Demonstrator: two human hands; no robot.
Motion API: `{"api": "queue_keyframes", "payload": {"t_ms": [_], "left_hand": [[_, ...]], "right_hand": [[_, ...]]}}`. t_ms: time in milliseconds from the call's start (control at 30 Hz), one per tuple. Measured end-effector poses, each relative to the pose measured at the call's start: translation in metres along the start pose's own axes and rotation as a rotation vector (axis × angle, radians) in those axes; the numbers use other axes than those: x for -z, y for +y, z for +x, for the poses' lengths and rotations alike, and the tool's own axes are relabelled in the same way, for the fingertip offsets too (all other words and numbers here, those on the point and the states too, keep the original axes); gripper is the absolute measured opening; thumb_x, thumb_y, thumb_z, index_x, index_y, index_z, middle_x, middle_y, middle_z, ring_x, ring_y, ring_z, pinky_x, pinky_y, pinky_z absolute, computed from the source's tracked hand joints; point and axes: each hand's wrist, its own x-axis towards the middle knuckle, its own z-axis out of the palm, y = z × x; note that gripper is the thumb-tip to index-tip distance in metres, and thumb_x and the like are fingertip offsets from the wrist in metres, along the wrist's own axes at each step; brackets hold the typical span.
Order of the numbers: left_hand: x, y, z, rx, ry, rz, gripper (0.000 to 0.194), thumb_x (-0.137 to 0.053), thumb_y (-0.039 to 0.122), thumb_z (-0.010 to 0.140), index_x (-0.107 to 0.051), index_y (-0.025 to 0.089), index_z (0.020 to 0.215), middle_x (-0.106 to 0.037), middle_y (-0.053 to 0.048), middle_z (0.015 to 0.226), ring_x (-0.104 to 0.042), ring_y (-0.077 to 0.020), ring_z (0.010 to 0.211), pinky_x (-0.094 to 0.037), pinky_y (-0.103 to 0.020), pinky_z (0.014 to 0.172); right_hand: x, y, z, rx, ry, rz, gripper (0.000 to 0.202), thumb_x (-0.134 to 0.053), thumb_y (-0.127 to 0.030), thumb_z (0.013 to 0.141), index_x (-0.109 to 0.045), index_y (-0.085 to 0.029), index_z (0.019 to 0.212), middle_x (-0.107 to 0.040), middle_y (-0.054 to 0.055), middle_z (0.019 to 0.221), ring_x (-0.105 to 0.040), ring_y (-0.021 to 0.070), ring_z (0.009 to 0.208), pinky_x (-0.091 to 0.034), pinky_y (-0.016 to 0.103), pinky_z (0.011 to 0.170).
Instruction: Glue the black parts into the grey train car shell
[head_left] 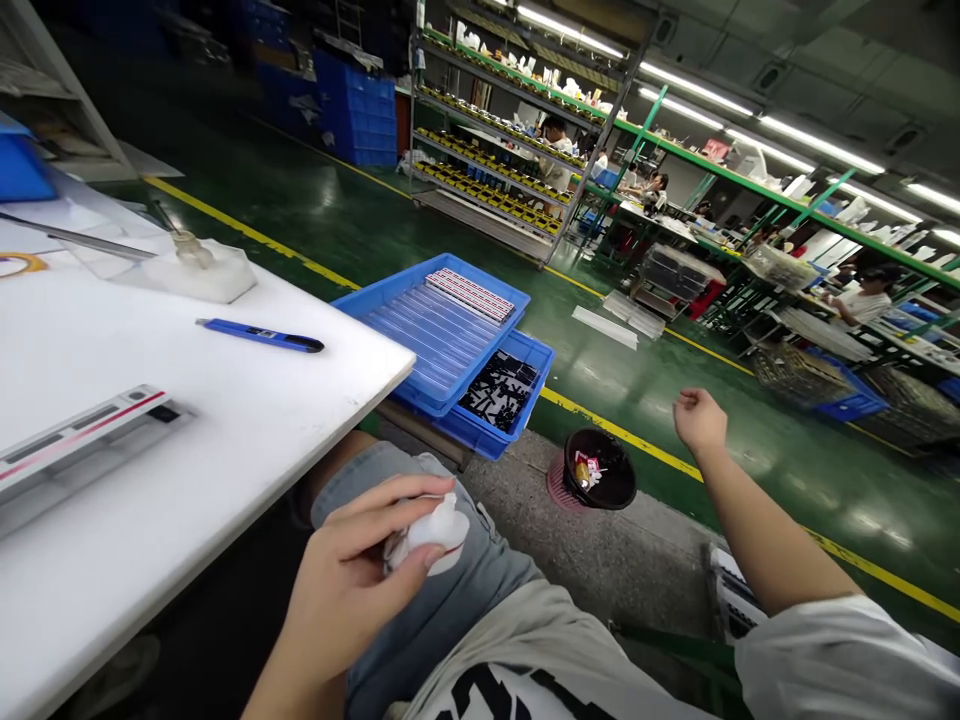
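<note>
My left hand (pixel 349 575) is closed around a crumpled wad of white tissue (pixel 448 530), held above my lap beside the white table (pixel 262 440). Stretched out to the right, my right hand (pixel 701 425) is curled into a loose fist, with nothing visible in it. It is in the air, to the right of a waste bin (pixel 619 472) that has a black liner and some litter inside. On the table lie a blue utility knife (pixel 259 334) and a long white part with a red stripe (pixel 82 432), neither touched by my hands.
A blue tray (pixel 360 308) holding clear strips and red-striped strips (pixel 472 292) sits past the table corner. Below it, another blue crate (pixel 536 350) contains small black parts. A small bottle (pixel 193 250) stands on the table. Shelving (pixel 491 140) and people at work are farther back.
</note>
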Motion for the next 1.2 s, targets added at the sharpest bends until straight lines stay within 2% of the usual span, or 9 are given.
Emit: {"api": "queue_keyframes", "payload": {"t_ms": [100, 200, 267, 333, 433, 600, 767, 967, 1200], "left_hand": [[-0.002, 0.003, 0.002, 0.019, -0.003, -0.022, 0.026, -0.072, 0.013, 0.078, -0.077, 0.027, 0.099, -0.076, -0.004, 0.109, -0.073, -0.0187, 0.094, -0.060, -0.025, 0.082], [-0.002, 0.005, 0.002, 0.035, 0.006, -0.058, 0.024, -0.073, 0.015, 0.078, -0.078, 0.028, 0.098, -0.077, -0.004, 0.107, -0.073, -0.0183, 0.092, -0.059, -0.025, 0.081], [-0.002, 0.007, 0.002, 0.043, 0.012, -0.083, 0.026, -0.073, 0.015, 0.078, -0.077, 0.029, 0.099, -0.077, -0.003, 0.108, -0.073, -0.0179, 0.093, -0.059, -0.025, 0.082], [-0.001, 0.008, 0.000, 0.044, 0.014, -0.103, 0.028, -0.073, 0.015, 0.078, -0.077, 0.030, 0.101, -0.076, -0.003, 0.109, -0.072, -0.0177, 0.094, -0.059, -0.026, 0.083], [0.001, 0.012, -0.004, 0.038, 0.007, -0.113, 0.029, -0.073, 0.015, 0.078, -0.076, 0.030, 0.103, -0.076, -0.004, 0.110, -0.071, -0.0185, 0.094, -0.058, -0.028, 0.083], [0.003, 0.022, -0.004, -0.009, 0.008, -0.105, 0.033, -0.076, 0.015, 0.076, -0.077, 0.027, 0.106, -0.075, -0.007, 0.108, -0.071, -0.0209, 0.094, -0.058, -0.031, 0.082], [0.002, 0.029, -0.001, -0.028, 0.015, -0.161, 0.032, -0.076, 0.015, 0.076, -0.076, 0.026, 0.106, -0.076, -0.008, 0.107, -0.071, -0.0206, 0.087, -0.058, -0.030, 0.075], [0.001, 0.030, 0.000, -0.032, -0.038, -0.171, 0.033, -0.074, 0.015, 0.077, -0.076, 0.025, 0.108, -0.075, -0.008, 0.110, -0.071, -0.0216, 0.091, -0.057, -0.033, 0.079], [0.000, 0.030, 0.000, -0.041, -0.116, -0.220, 0.032, -0.074, 0.016, 0.078, -0.075, 0.024, 0.110, -0.075, -0.011, 0.111, -0.069, -0.0220, 0.088, -0.056, -0.036, 0.079]], "right_hand": [[-0.014, -0.050, 0.004, -0.008, -0.068, 0.053, 0.011, -0.067, -0.024, 0.084, -0.069, -0.014, 0.085, -0.068, 0.006, 0.075, -0.059, 0.0137, 0.066, -0.046, 0.027, 0.062], [-0.009, -0.134, -0.003, 0.115, -0.193, 0.171, 0.018, -0.062, -0.031, 0.088, -0.072, -0.016, 0.090, -0.070, 0.004, 0.079, -0.061, 0.0139, 0.069, -0.046, 0.027, 0.064], [0.005, -0.198, -0.015, 0.425, -0.311, 0.338, 0.014, -0.060, -0.024, 0.088, -0.072, -0.018, 0.091, -0.070, 0.005, 0.088, -0.062, 0.0141, 0.078, -0.047, 0.028, 0.071], [0.021, -0.254, -0.029, 0.719, -0.415, 0.500, 0.019, -0.055, -0.011, 0.087, -0.072, -0.017, 0.094, -0.069, 0.004, 0.083, -0.060, 0.0123, 0.076, -0.047, 0.027, 0.071], [0.034, -0.307, -0.044, 0.941, -0.522, 0.623, 0.025, -0.054, -0.004, 0.080, -0.070, -0.011, 0.098, -0.067, 0.007, 0.084, -0.058, 0.0129, 0.076, -0.047, 0.026, 0.069], [0.030, -0.330, -0.049, 0.991, -0.627, 0.667, 0.023, -0.059, -0.006, 0.077, -0.069, -0.013, 0.097, -0.064, 0.007, 0.084, -0.057, 0.0134, 0.074, -0.048, 0.026, 0.067], [0.025, -0.334, -0.053, 1.004, -0.643, 0.655, 0.018, -0.059, -0.010, 0.079, -0.068, -0.014, 0.094, -0.063, 0.006, 0.081, -0.056, 0.0132, 0.071, -0.046, 0.026, 0.065], [0.025, -0.335, -0.057, 1.023, -0.614, 0.670, 0.014, -0.057, -0.009, 0.081, -0.069, -0.013, 0.087, -0.063, 0.006, 0.077, -0.056, 0.0124, 0.068, -0.045, 0.025, 0.061], [0.025, -0.335, -0.057, 0.994, -0.673, 0.710, 0.016, -0.059, -0.005, 0.071, -0.068, -0.016, 0.079, -0.066, 0.003, 0.074, -0.057, 0.0114, 0.068, -0.046, 0.023, 0.062]]}}
